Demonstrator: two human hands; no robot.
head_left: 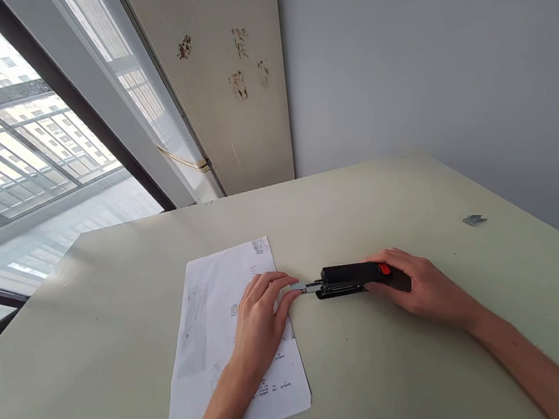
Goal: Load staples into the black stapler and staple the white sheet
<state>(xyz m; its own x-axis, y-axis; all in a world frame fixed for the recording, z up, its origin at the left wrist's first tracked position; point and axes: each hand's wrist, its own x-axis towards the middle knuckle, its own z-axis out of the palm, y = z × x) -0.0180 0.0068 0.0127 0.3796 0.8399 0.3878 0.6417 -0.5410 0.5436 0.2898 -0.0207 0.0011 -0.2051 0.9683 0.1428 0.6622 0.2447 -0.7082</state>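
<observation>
A black stapler (348, 273) with a red button lies level just above or on the table, its front facing left. My right hand (414, 281) is closed around its rear end. From its front sticks out a grey metal staple tray (309, 287). The tray's outer tip is pinched between the thumb and fingers of my left hand (261, 309). Whether staples sit in the tray is too small to tell. Under my left hand and forearm lie printed paper sheets (194, 381), which they partly cover.
The pale green table (411, 371) carries a small torn grey scrap (475, 219) near its right edge. Behind it stand a grey wall (423, 50) and a beige panel (248, 131) with brown stains. Windows (14, 136) run along the left.
</observation>
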